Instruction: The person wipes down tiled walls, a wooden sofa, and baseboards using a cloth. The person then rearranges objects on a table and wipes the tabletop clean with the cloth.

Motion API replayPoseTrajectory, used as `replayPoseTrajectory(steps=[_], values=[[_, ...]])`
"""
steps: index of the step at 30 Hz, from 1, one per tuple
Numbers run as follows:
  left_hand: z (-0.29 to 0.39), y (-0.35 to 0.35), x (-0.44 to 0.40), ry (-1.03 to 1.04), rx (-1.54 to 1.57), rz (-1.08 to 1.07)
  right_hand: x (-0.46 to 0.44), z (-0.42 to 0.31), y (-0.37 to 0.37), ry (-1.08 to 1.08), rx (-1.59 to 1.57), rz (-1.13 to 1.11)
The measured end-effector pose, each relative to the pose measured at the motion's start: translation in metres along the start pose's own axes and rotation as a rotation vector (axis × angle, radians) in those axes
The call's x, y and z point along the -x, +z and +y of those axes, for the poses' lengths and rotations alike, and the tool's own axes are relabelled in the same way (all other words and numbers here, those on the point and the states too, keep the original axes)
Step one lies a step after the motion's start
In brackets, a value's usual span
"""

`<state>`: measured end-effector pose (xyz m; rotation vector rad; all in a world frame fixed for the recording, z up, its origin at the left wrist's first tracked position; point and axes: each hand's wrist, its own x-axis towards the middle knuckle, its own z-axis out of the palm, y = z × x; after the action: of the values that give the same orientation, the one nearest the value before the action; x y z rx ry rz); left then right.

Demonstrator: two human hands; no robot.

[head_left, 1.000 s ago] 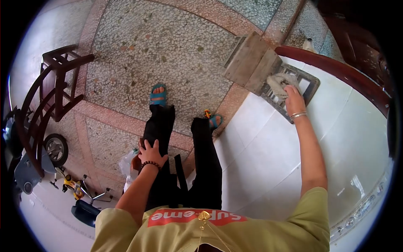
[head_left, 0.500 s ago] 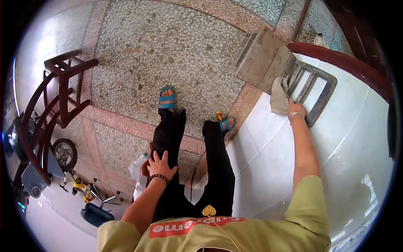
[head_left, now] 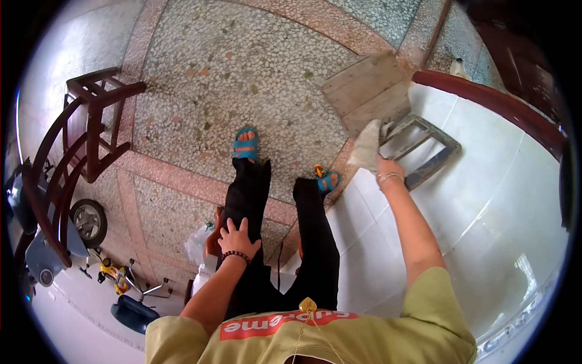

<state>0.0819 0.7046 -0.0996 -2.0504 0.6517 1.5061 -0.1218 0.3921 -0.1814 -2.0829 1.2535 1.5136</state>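
Right hand (head_left: 388,167): at the near left corner of the slatted frame (head_left: 418,148), fingers curled in on the lower edge of a pale cloth (head_left: 366,147). Fingertips hidden; cannot tell whether they also grip the frame. Thin bangles (head_left: 390,176) circle the wrist.

Cloth: at the left side of the frame, its upper edge against or just in front of the frame's bars; actual contact unclear.

Left hand (head_left: 239,241): well to the left of the frame and nearer the wearer, palm down, fingers spread, resting on the black trousers (head_left: 247,194) at the left leg. Grasps nothing. Beaded bracelet (head_left: 236,255) at wrist.

Wooden board (head_left: 367,91): directly adjoining the frame on its far left side, two planks visible, slightly blurred.

White tiles (head_left: 448,242) lie under the frame and to its right. Curved dark red rail (head_left: 497,108): beyond the frame, on its right.

Right sandal (head_left: 328,182), blue: left of the frame, a little nearer the wearer. Left sandal (head_left: 245,145), same colour: farther left. Pebbled floor (head_left: 242,73) extends left of and beyond the frame.

Dark wooden chair (head_left: 92,130): far left of the frame.
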Motion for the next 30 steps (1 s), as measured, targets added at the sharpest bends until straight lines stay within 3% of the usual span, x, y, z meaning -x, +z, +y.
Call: replayPoseTrajectory(steps=[4,6,10,14,16,18,21,22,24,26,28,30], values=[[0.0,-0.001,0.0,-0.01,0.002,-0.014,0.002,-0.041,0.007,-0.003,-0.067,0.02],[-0.001,0.0,-0.002,-0.002,-0.012,-0.017,0.01,-0.067,0.0,-0.007,-0.07,-0.074],[0.0,-0.004,0.0,-0.014,0.015,-0.047,0.014,-0.12,0.023,0.198,-0.254,-0.06],[-0.001,-0.005,-0.001,-0.016,0.045,-0.071,0.038,-0.145,0.035,-0.195,-0.05,-0.169],[0.001,-0.007,0.0,-0.015,0.049,-0.075,0.064,-0.159,-0.001,-0.157,-0.091,-0.323],[0.003,-0.006,0.0,-0.036,0.047,-0.067,0.088,-0.163,-0.033,-0.271,-0.134,-0.293],[0.007,-0.005,0.001,-0.033,0.035,-0.059,0.1,-0.15,-0.051,-0.758,-0.216,0.128],[0.008,-0.006,0.002,-0.045,0.03,-0.061,0.097,-0.138,-0.058,-0.754,-0.213,0.13],[0.009,-0.007,0.002,-0.034,0.021,-0.055,0.107,-0.097,-0.106,-0.786,-0.98,-0.058],[0.012,-0.01,0.004,-0.036,0.016,-0.05,0.115,-0.05,-0.143,-0.796,-1.125,0.067],[0.013,-0.011,0.005,-0.012,0.014,-0.032,0.128,0.001,-0.165,-0.662,-1.365,0.121],[0.015,-0.016,0.006,-0.002,0.001,-0.025,0.151,0.051,-0.189,-0.48,-1.436,0.385]])
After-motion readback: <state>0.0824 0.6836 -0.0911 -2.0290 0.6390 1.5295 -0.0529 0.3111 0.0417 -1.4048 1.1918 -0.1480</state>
